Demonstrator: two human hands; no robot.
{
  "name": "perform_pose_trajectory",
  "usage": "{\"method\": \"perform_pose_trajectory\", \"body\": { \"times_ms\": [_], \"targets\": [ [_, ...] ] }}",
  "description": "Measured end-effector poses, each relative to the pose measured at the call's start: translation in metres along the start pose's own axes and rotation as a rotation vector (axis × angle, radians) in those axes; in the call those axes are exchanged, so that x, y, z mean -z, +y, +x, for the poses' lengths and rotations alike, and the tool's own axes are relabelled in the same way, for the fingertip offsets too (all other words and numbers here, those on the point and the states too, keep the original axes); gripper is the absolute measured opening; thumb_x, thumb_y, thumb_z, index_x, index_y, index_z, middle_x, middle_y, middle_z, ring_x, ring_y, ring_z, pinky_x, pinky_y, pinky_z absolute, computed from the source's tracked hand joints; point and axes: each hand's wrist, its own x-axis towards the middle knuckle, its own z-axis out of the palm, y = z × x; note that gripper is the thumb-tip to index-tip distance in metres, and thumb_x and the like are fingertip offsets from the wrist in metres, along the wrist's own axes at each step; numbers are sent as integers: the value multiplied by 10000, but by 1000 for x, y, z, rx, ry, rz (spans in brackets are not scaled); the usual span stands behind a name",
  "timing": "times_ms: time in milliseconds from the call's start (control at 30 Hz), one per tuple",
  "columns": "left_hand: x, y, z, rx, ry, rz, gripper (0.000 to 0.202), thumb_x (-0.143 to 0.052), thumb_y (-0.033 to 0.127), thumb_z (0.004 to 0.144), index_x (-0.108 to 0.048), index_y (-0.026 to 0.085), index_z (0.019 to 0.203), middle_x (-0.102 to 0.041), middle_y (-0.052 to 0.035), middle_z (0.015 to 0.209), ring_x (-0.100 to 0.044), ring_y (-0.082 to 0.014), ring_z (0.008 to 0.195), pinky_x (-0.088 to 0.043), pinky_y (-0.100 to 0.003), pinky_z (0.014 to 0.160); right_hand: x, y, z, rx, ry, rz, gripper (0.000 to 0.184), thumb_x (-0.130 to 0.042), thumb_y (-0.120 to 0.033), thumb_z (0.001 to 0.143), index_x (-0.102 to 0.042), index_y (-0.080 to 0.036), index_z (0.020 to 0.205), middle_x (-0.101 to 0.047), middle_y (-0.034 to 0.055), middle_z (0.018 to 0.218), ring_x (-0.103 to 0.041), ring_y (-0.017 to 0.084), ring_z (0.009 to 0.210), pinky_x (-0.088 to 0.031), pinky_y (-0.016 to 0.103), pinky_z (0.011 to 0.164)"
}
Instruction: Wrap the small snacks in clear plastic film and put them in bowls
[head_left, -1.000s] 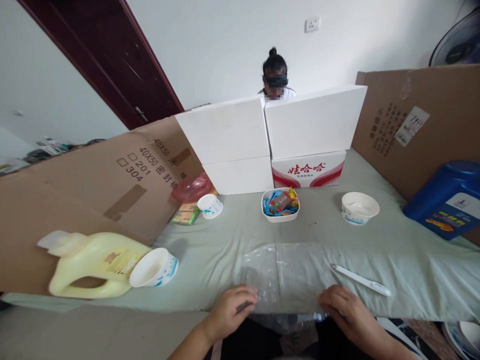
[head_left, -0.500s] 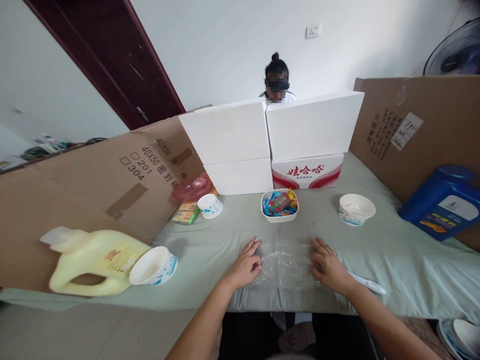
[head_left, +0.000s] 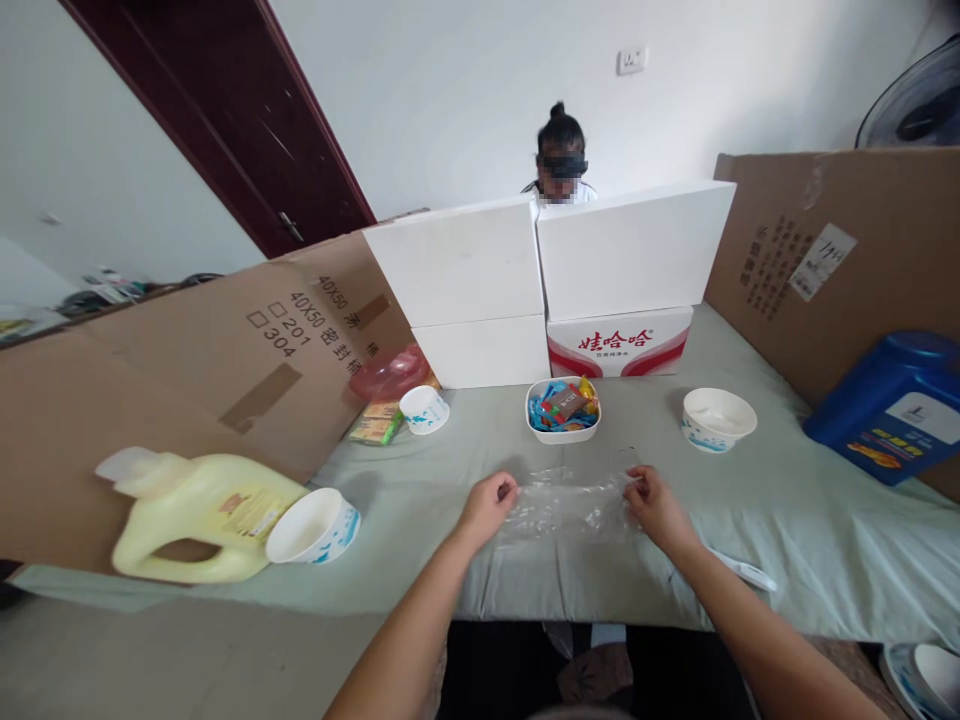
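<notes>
A clear plastic bag [head_left: 571, 505] lies crumpled on the pale green cloth [head_left: 787, 520] in front of me. My left hand [head_left: 489, 505] is closed in a pinch on the bag's left edge. My right hand [head_left: 654, 505] pinches the bag's right edge. Just beyond the bag stands a white bowl of wrapped sweets [head_left: 562, 410]. A white pen [head_left: 739, 570] lies on the cloth beside my right forearm.
A yellow jug [head_left: 199, 515] lies at the left with a paper cup [head_left: 313, 525] against it. Another small cup [head_left: 424, 409] and an empty bowl [head_left: 718, 418] stand further back. A blue jug [head_left: 889, 405] is at right. White boxes [head_left: 547, 280] and cardboard walls [head_left: 187, 380] surround the table; a person sits behind.
My hands went from the table's near edge forward onto the bag, lay flat on it, and now pinch its far corners; the bag has bunched up shorter.
</notes>
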Motion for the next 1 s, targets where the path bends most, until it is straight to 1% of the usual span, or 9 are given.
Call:
{"method": "perform_pose_trajectory", "body": {
  "times_ms": [100,233,433,533,600,733,833,933,1000],
  "targets": [
    [-12,-1,10,91,35,65,65,-604,163,806,-619,184,865,-621,24,687,-584,-132,650,-405,-220,618,-3,-4,6,-45,32,-110,397,-406,-221,870,-448,-125,1252,-687,57,781,-660,202,720,-460,299,664],
    [-27,-3,6,157,88,135,311,-601,171,829,-566,173,1137,-651,-10,785,-624,-172,740,-417,-257,676,-4,-9,-1,-87,28,-238,476,-417,-265,908,-387,-98,1352,-706,94,834,-671,234,775,-449,318,685],
    [-19,0,1,157,68,171,505,-648,139,790,-482,172,1265,-653,-10,843,-643,-187,802,-463,-283,741,-3,-14,-7,-117,-9,-370,423,-286,-249,961,-433,-134,1341,-721,128,901,-690,250,785,-460,337,680],
    [-19,22,1,82,159,229,389,-581,136,831,-534,161,1217,-619,-111,1095,-585,-257,1058,-443,-382,913,-5,-18,-7,-111,-23,-412,415,-303,-247,960,-448,-147,1335,-722,130,912,-693,249,803,-467,332,687],
    [-29,42,-3,-75,190,264,307,-521,150,869,-577,174,1170,-583,-134,1189,-530,-285,1150,-408,-445,983,-9,-20,-7,-104,-27,-434,412,-325,-250,956,-451,-144,1334,-719,144,941,-693,256,812,-473,338,687],
    [-62,70,-15,-342,-14,285,452,-535,340,897,-499,224,1332,-461,-117,1421,-356,-342,1346,-254,-570,1107,-8,-14,-2,-80,-27,-461,403,-357,-245,944,-459,-150,1322,-718,138,962,-694,249,818,-483,337,697],
    [-81,69,-22,-320,-144,322,646,-507,513,889,-337,268,1462,-242,-77,1569,-128,-384,1442,-87,-660,1127,6,-4,6,-86,9,-483,392,-379,-238,927,-474,-152,1298,-716,116,886,-689,234,774,-488,341,713],
    [-89,63,-24,-291,-181,338,675,-472,541,897,-271,293,1491,-168,-53,1593,-60,-370,1457,-34,-668,1128,19,-3,8,-39,74,-493,393,-332,-192,923,-496,-126,1275,-684,174,1014,-664,255,907,-475,396,829],
    [-90,63,-24,-287,-184,338,673,-469,541,897,-269,298,1492,-161,-55,1594,-49,-370,1458,-24,-675,1122,17,-11,4,84,54,-476,376,-342,-207,929,-540,-145,1242,-646,176,1142,-607,254,1067,-430,407,946]
  ]
}}
